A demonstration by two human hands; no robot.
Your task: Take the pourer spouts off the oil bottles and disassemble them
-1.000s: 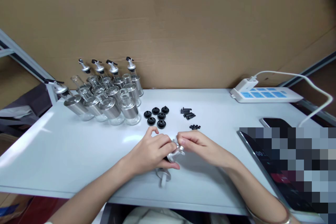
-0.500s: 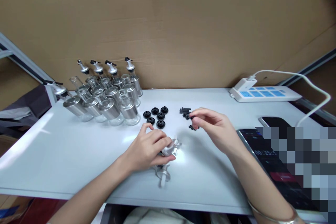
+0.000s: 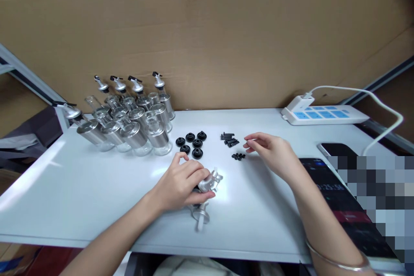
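Note:
My left hand (image 3: 181, 181) is closed round a silver pourer spout (image 3: 210, 181) just above the white table (image 3: 80, 194). A second silver spout (image 3: 200, 215) lies on the table right below it. My right hand (image 3: 271, 152) hovers beside the small black pieces (image 3: 238, 156) and the black pins (image 3: 229, 139), its fingers curled toward a pinch; whether it holds anything is hidden. Several black rubber stoppers (image 3: 191, 143) lie just beyond my left hand.
A cluster of glass bottles with steel sleeves (image 3: 132, 116), some with pourers fitted, stands at the back left. A white power strip (image 3: 323, 114) with its cable lies at the back right. A phone (image 3: 333, 148) and a tablet (image 3: 343, 207) lie at the right. Cardboard (image 3: 226, 30) walls the back.
My right hand left the spout held by my left hand and reached out to the black pins and small black pieces. My left hand stayed in place with the spout.

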